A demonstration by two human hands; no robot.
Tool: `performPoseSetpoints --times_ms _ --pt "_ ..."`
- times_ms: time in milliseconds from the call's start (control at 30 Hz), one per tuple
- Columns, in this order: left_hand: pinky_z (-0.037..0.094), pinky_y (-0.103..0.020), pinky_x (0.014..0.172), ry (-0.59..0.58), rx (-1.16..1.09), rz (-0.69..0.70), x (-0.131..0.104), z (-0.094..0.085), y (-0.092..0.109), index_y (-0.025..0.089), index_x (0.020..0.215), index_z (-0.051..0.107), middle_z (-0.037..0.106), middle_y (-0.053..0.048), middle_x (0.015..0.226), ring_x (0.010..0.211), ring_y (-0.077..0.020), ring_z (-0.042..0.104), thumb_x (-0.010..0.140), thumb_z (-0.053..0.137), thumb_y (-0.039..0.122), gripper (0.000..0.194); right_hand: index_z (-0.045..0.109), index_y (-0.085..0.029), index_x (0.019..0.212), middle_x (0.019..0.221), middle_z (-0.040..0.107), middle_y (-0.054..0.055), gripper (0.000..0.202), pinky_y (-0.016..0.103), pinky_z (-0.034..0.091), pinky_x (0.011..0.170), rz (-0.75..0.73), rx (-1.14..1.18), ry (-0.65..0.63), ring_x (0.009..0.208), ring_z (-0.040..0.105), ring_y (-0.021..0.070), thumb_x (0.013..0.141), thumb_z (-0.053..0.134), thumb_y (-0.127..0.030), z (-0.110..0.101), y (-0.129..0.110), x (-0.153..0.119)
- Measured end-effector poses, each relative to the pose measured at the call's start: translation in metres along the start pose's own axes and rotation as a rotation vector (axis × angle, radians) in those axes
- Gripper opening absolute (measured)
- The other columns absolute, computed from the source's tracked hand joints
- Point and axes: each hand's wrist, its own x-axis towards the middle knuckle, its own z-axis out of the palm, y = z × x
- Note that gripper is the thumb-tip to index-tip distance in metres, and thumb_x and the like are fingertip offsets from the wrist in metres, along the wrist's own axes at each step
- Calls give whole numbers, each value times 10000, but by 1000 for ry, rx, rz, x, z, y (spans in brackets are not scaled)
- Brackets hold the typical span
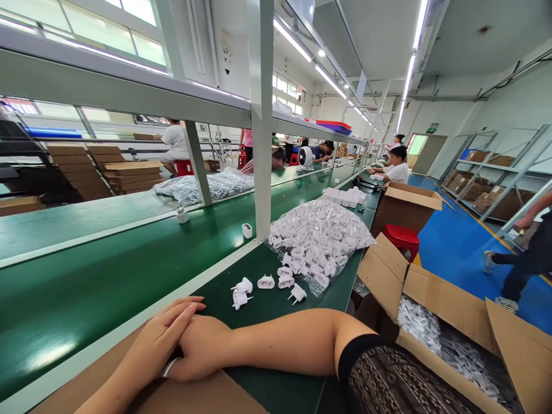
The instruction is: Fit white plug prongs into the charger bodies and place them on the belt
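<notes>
My left hand [157, 338] lies over my right hand [202, 349], its fingers stretched out across the back of it. My right hand's fingers are mostly hidden under the left, and a pale band shows between the two. Both rest by a brown cardboard sheet [202, 394] at the bench edge. Beyond them on the dark green mat [267, 313] lie several white plug housings [266, 282], some with pins. Behind these sits a clear plastic bag [321, 233] full of white plug parts.
A green conveyor [129, 270] runs along the left, with a few white pieces on it. A post [261, 126] rises beside the bag. At the right is an open carton [448, 287] of bagged parts, and a red stool [401, 238]. Other people sit farther back; one walks at right.
</notes>
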Motion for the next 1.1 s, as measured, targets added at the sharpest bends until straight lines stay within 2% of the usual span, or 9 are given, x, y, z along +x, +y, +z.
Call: performPoseSetpoints --times_ms 167,467,700,833,1100 --pt "556 -474 1077 -11 -15 -5 0 1 1 265 983 796 702 -55 1321 1223 -321 659 936 401 750 627 677 -91 1077 1103 757 137 323 274 554 705 22 0 -22 1008 710 272 830 646 -298 -2 -1 0" --pt "590 -436 1029 17 11 44 -1 0 3 251 968 812 726 -67 1278 1186 -324 684 944 399 740 640 688 -80 1083 1108 760 147 339 276 556 709 18 -1 2 1007 716 277 822 659 -294 3 1 2" --pt "567 -453 1066 2 10 38 -2 -1 3 265 976 808 721 -54 1284 1210 -319 669 942 392 743 635 685 -81 1067 1094 758 148 326 284 561 716 -11 5 41 1002 711 282 828 661 -301 9 6 4" --pt "586 -434 1034 2 -8 15 -2 0 4 268 982 806 713 -51 1297 1208 -318 670 938 394 750 635 679 -90 1048 1071 754 134 309 276 553 679 -15 31 46 958 709 269 815 665 -292 12 7 5" --pt "588 -422 1019 0 -24 45 0 1 -4 259 979 809 709 -62 1299 1196 -317 671 954 411 721 611 686 -84 1060 1076 752 138 318 281 556 714 -9 44 61 989 708 278 807 667 -275 12 8 4"
